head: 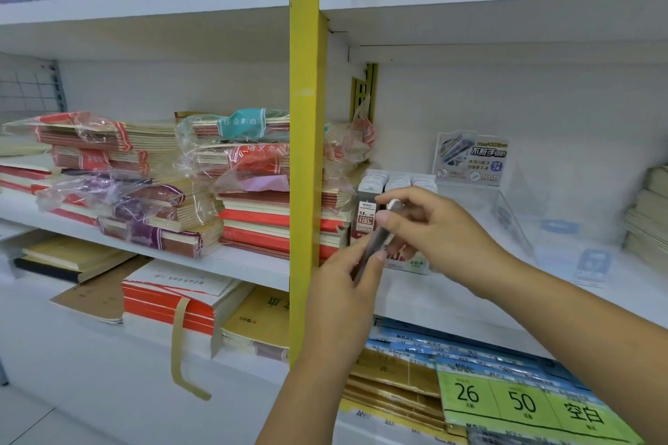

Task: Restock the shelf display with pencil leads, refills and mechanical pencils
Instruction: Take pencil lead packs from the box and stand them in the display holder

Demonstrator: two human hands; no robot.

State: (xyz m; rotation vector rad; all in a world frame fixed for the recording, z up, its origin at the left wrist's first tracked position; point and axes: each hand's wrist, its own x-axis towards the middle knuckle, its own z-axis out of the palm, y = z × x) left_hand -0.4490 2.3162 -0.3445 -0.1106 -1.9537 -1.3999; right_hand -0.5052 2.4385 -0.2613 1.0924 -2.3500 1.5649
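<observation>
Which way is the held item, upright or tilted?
Tilted. The grey item leans, its upper end pinched by the right hand, its lower end held by the left hand. Blur hides what it is.

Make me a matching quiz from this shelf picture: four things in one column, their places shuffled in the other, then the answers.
Things: 1 slim pack; 2 yellow post; 3 green price card; 4 bagged notebooks.
Places: A left bay, middle shelf; B right bay, lower shelf; C pinched by left hand and right hand; D between the bays.
Pairs: 1-C; 2-D; 3-B; 4-A.
</observation>
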